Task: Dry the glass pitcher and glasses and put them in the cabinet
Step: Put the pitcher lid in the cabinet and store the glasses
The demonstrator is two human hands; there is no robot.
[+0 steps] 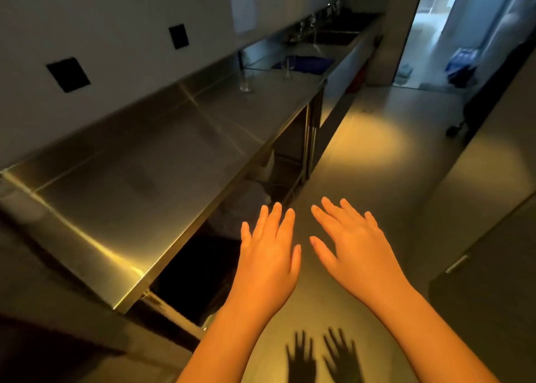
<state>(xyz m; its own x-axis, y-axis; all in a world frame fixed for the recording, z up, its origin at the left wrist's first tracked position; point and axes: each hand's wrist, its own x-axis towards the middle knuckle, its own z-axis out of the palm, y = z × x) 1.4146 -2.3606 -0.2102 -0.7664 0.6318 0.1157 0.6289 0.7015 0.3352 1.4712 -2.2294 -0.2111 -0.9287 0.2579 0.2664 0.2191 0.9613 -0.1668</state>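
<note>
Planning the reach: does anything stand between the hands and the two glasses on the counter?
Nothing visible does. The left hand and right hand hover open; only counter surface leads to the nearer glass and farther glass.

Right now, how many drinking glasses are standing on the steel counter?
2 clear ones: the nearer glass stands alone on the steel counter; the farther glass stands by the blue cloth. Blurred glassware near the far sink may hide more.

The counter [162, 156] is silvery steel streaked with yellow glare. The cloth [313, 63] is blue, the glasses [246, 82] clear. Black squares [68, 74] dot the grey wall [116, 20]. The floor [377, 150] is grey.
</note>
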